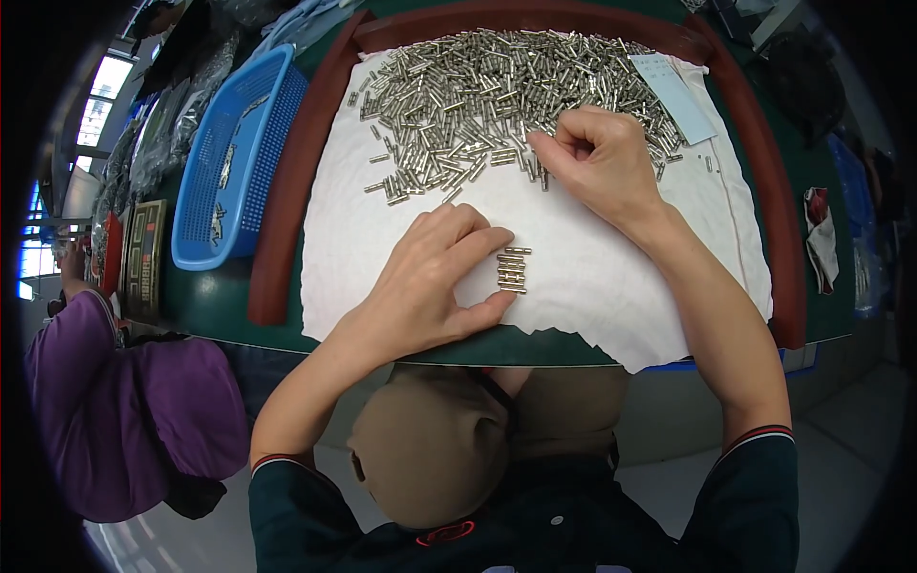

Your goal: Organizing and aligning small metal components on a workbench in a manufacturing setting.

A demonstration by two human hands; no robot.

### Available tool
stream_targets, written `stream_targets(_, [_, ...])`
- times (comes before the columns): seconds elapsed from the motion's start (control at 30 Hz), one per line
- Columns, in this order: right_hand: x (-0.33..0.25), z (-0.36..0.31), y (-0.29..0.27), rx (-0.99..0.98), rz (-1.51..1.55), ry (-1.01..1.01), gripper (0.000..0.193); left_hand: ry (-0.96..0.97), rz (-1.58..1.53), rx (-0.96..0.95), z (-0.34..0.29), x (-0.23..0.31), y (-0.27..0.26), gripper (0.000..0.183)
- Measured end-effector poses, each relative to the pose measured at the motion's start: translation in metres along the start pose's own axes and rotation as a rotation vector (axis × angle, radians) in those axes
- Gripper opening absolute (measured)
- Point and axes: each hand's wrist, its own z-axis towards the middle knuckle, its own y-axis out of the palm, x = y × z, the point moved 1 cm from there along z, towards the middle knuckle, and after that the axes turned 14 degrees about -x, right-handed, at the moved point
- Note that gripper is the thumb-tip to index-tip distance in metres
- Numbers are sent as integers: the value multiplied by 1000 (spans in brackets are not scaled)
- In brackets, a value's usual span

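A short row of metal pins (512, 274) lies on the white cloth (602, 286), parallel, long axes left to right, between the left hand's (428, 269) parted thumb and forefinger. The right hand (608, 158) curls closed beside the jumbled pin pile (478, 95); its hold cannot be told.

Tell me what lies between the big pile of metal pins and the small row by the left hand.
Bare white cloth in the head view, with a fingertip of the left hand beside the small row.

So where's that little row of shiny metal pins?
In the head view, the little row of shiny metal pins lies near the middle on the white cloth, between thumb and forefinger of the left hand.
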Motion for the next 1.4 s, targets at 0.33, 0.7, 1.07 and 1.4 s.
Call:
stream_targets(0.33, [0,0,0,2,6,10,33,87,96,22,3,4,-3,47])
stream_targets(0.7, [-3,2,0,13,-5,20,29,74,196,10,5,-5,4,42])
stream_targets(1.07, [1,0,-1,8,-25,-14,31,-1,270,-71,18,8,-4,40])
stream_targets(1.4, [0,-1,0,26,-7,-32,31,-72,932,-288,24,30,8,27])
